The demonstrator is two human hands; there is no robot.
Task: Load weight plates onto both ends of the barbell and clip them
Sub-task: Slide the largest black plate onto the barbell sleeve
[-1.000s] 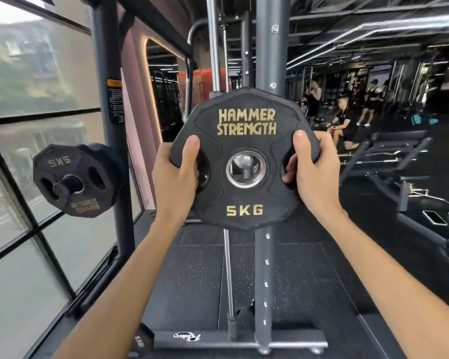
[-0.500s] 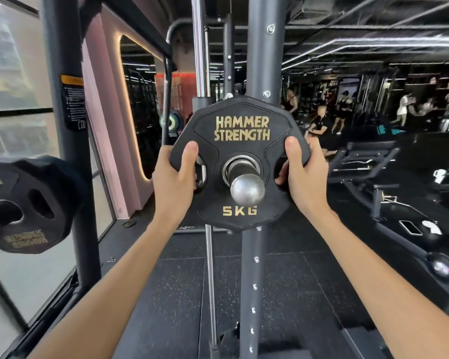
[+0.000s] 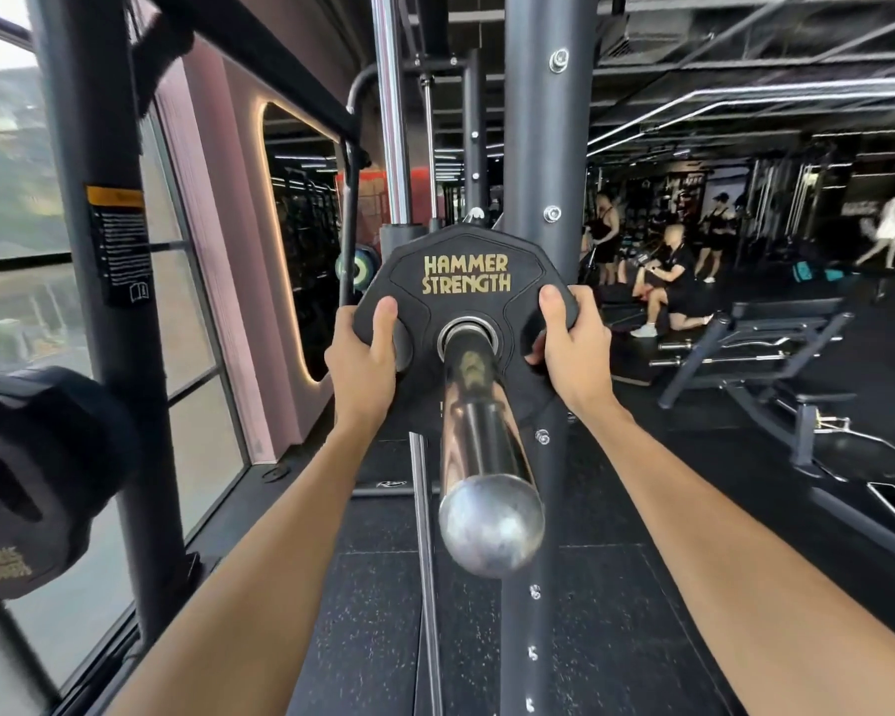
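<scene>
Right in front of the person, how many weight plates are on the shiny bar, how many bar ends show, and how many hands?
Weight plate on the bar: 1
Bar end: 1
Hands: 2, left hand and right hand
Total: 4

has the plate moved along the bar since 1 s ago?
Yes. The plate has slid onto the bar, toward the rack post: the bar's end sat behind the plate's hole, and now it sticks out well in front.

We see a dark grey steel rack upright (image 3: 543, 121) ahead and a tall glass window (image 3: 16, 302) at left. A black padded bench (image 3: 784, 317) stands near people in dark clothes (image 3: 675, 273).
</scene>
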